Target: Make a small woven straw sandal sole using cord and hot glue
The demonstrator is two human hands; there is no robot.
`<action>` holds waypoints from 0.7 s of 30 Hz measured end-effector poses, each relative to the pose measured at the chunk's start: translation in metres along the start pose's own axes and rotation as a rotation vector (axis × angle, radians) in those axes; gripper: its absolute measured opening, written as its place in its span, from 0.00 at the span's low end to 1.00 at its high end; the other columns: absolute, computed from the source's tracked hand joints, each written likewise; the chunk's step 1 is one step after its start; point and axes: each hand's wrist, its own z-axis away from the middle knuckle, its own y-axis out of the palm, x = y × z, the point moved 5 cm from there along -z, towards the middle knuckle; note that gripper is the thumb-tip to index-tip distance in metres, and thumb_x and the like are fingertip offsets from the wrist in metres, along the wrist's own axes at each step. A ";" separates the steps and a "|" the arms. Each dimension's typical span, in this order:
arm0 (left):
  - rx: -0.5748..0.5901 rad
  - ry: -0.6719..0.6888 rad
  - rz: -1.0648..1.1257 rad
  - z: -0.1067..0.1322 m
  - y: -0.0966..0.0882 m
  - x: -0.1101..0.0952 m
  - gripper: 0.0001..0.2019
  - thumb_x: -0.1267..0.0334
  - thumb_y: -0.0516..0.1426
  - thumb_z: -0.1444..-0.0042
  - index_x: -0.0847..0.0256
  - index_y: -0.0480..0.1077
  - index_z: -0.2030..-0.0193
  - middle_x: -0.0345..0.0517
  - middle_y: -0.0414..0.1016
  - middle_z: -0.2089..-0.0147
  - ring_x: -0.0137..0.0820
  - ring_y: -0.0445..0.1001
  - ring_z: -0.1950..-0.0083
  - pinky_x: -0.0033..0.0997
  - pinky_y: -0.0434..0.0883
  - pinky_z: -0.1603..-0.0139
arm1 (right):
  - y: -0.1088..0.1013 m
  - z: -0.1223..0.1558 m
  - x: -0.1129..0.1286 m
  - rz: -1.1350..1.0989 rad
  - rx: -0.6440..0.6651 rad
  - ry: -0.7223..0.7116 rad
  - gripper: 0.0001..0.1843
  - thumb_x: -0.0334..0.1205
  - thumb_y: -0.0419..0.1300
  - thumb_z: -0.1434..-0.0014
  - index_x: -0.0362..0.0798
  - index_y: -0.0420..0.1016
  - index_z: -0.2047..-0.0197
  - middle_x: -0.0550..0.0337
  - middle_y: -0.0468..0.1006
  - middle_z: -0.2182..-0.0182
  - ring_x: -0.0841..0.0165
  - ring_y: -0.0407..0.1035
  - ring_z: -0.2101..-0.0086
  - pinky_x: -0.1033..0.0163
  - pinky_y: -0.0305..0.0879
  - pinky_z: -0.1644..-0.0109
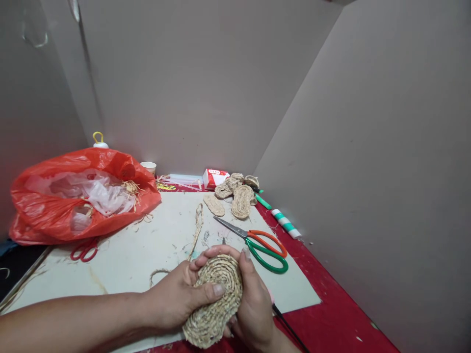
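A coiled straw sole (215, 309), oval with a narrower waist, is held up between both hands above the near part of the board. My left hand (184, 294) grips it from the left, thumb pressed on its face and fingers behind. My right hand (255, 304) wraps its right edge, with the thumb along the upper rim. A braided straw cord (197, 230) trails on the board behind the hands. Just beyond the right hand lie large scissors (257, 242) with one orange and one green handle. Part of a pink tool with a black cord (290, 326) shows behind my right hand.
A red plastic bag (84, 196) with straw and clear plastic stands at left, beside small red-handled scissors (84, 251). More woven soles (242, 201), a red-and-white box (215, 178), a paper cup (148, 167) and a green-white roll (286, 224) sit farther back. Grey walls (386, 162) close in the table.
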 end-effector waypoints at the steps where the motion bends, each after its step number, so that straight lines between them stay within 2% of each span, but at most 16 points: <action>1: -0.007 0.015 0.005 0.000 0.000 0.000 0.19 0.54 0.67 0.53 0.65 0.72 0.59 0.50 0.80 0.71 0.31 0.78 0.73 0.30 0.76 0.70 | 0.001 0.000 -0.001 -0.013 0.004 0.006 0.25 0.59 0.49 0.37 0.48 0.77 0.65 0.53 0.81 0.68 0.58 0.75 0.63 0.51 0.70 0.54; 3: -0.014 0.023 -0.008 0.001 0.000 -0.001 0.19 0.54 0.66 0.52 0.65 0.72 0.59 0.50 0.80 0.70 0.31 0.78 0.73 0.31 0.76 0.69 | 0.003 0.000 -0.001 -0.055 0.039 0.025 0.26 0.59 0.47 0.37 0.48 0.77 0.64 0.52 0.82 0.67 0.57 0.75 0.62 0.50 0.69 0.53; 6: -0.017 -0.006 -0.080 0.003 0.003 -0.008 0.20 0.50 0.64 0.51 0.70 0.75 0.64 0.52 0.79 0.72 0.29 0.77 0.74 0.27 0.75 0.70 | 0.004 -0.002 0.005 -0.111 0.063 0.034 0.27 0.62 0.49 0.38 0.49 0.76 0.54 0.51 0.81 0.58 0.57 0.74 0.55 0.51 0.67 0.49; 9: -0.068 0.011 -0.121 0.004 0.001 -0.018 0.22 0.48 0.64 0.52 0.72 0.76 0.67 0.52 0.78 0.73 0.27 0.76 0.74 0.24 0.73 0.71 | 0.001 -0.004 0.007 -0.127 0.017 0.060 0.31 0.65 0.53 0.43 0.53 0.72 0.46 0.52 0.79 0.52 0.56 0.71 0.51 0.51 0.66 0.47; 12: -0.105 0.058 -0.105 0.004 -0.003 -0.022 0.22 0.49 0.65 0.53 0.70 0.76 0.65 0.50 0.78 0.72 0.28 0.76 0.73 0.25 0.73 0.70 | -0.003 -0.003 0.000 -0.094 -0.010 0.111 0.30 0.64 0.56 0.44 0.54 0.73 0.46 0.53 0.79 0.51 0.55 0.70 0.49 0.50 0.65 0.46; 15: -0.134 0.100 -0.146 0.005 -0.007 -0.024 0.20 0.49 0.64 0.51 0.70 0.75 0.66 0.49 0.78 0.72 0.26 0.75 0.74 0.24 0.72 0.71 | -0.014 -0.001 -0.007 -0.001 -0.063 0.063 0.23 0.56 0.61 0.44 0.54 0.76 0.49 0.55 0.78 0.49 0.56 0.68 0.47 0.53 0.64 0.44; 18: -0.162 0.156 -0.207 0.007 -0.007 -0.032 0.19 0.51 0.62 0.48 0.70 0.75 0.69 0.49 0.77 0.73 0.24 0.72 0.76 0.21 0.69 0.74 | -0.020 0.001 -0.004 0.090 -0.109 -0.042 0.20 0.51 0.63 0.44 0.55 0.77 0.50 0.55 0.80 0.53 0.56 0.71 0.51 0.55 0.67 0.49; 21: -0.188 0.219 -0.208 0.009 -0.005 -0.042 0.16 0.54 0.63 0.48 0.69 0.74 0.68 0.46 0.76 0.74 0.24 0.72 0.76 0.21 0.68 0.74 | -0.014 0.002 0.003 0.202 -0.075 -0.096 0.19 0.48 0.64 0.45 0.54 0.77 0.50 0.55 0.82 0.61 0.60 0.75 0.66 0.57 0.70 0.59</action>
